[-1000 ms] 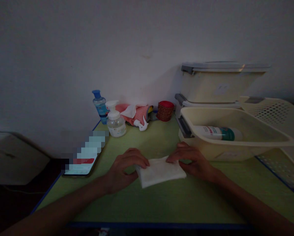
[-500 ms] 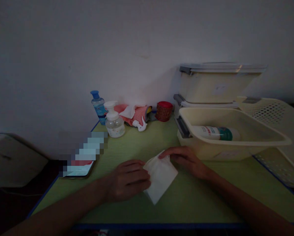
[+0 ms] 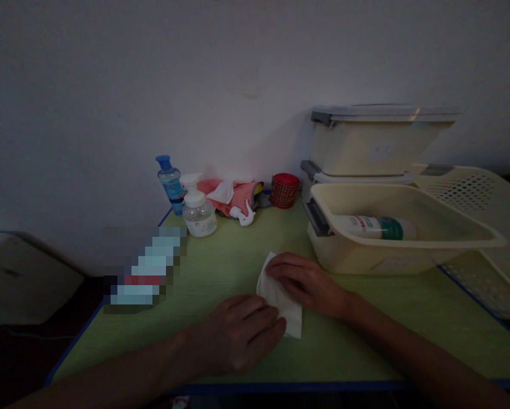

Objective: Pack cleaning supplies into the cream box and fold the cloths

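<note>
A folded white tissue [image 3: 294, 319] sits between my two hands, low over the green table [image 3: 203, 267]. My left hand [image 3: 246, 334] has its fingers curled onto the near-left side of the tissue, and the fingertips hide part of it. From the right, my right hand [image 3: 312, 281] grips the far edge with bent fingers; its thumb is hidden. One corner of the tissue points away from me, and a loose flap hangs toward the table's front.
A cream bin [image 3: 408, 258] holding a white-and-green bottle [image 3: 369, 227] stands at right, before stacked lidded boxes [image 3: 361, 147]. Behind my hands are a pump bottle [image 3: 200, 218], a blue bottle [image 3: 171, 184], red checked cloth [image 3: 241, 199] and a red round container [image 3: 285, 192].
The tissue has turned and looks narrower, now partly covered by my hands. My left hand has moved right and nearer me; the right hand's fingers have curled further over the tissue.
</note>
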`<action>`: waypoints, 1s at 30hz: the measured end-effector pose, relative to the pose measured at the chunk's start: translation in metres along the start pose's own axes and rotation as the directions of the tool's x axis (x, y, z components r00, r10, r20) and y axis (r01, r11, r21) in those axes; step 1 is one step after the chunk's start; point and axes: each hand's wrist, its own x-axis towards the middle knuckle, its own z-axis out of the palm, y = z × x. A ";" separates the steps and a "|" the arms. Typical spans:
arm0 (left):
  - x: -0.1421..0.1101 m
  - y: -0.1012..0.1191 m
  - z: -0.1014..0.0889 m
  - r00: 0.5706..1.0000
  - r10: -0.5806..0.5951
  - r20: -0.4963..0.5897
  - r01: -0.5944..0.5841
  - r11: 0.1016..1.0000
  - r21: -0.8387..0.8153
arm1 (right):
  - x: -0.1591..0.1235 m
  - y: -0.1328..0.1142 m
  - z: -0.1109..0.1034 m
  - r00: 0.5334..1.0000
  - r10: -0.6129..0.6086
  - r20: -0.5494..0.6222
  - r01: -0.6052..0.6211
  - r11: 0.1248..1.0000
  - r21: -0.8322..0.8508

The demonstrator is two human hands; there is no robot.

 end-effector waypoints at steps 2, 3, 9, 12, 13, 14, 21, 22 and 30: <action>-0.001 0.003 0.004 0.999 -0.010 0.035 0.010 1.000 0.005 | 0.000 0.000 0.001 0.999 -0.004 0.050 0.005 1.000 -0.008; -0.002 0.004 0.006 0.999 -0.019 0.049 0.019 1.000 0.004 | -0.001 0.000 0.002 0.997 -0.008 0.076 0.009 1.000 -0.009; -0.006 0.009 0.015 0.986 -0.117 0.119 0.125 0.990 -0.063 | 0.001 0.001 0.007 0.972 -0.003 0.236 0.006 1.000 -0.009; -0.006 0.008 0.013 0.972 -0.148 0.183 0.170 0.980 -0.108 | 0.001 0.001 0.004 0.966 -0.003 0.259 0.010 1.000 -0.026; -0.006 0.008 0.013 0.965 -0.156 0.208 0.183 0.976 -0.115 | 0.001 0.001 0.003 0.969 -0.015 0.246 0.023 0.999 -0.029; -0.006 0.008 0.012 0.958 -0.162 0.238 0.194 0.974 -0.118 | 0.000 0.001 0.001 0.974 -0.027 0.226 0.035 0.999 -0.030; -0.006 0.008 0.010 0.887 -0.195 0.419 0.274 0.952 -0.138 | -0.007 -0.006 -0.004 0.995 -0.095 -0.008 0.096 0.991 0.096; -0.006 0.007 0.010 0.886 -0.194 0.422 0.276 0.950 -0.143 | -0.007 -0.008 -0.004 0.995 -0.096 -0.014 0.097 0.989 0.113; -0.007 0.007 0.012 0.882 -0.212 0.420 0.307 0.936 -0.171 | -0.012 -0.012 0.002 0.990 -0.031 0.136 0.019 0.996 0.088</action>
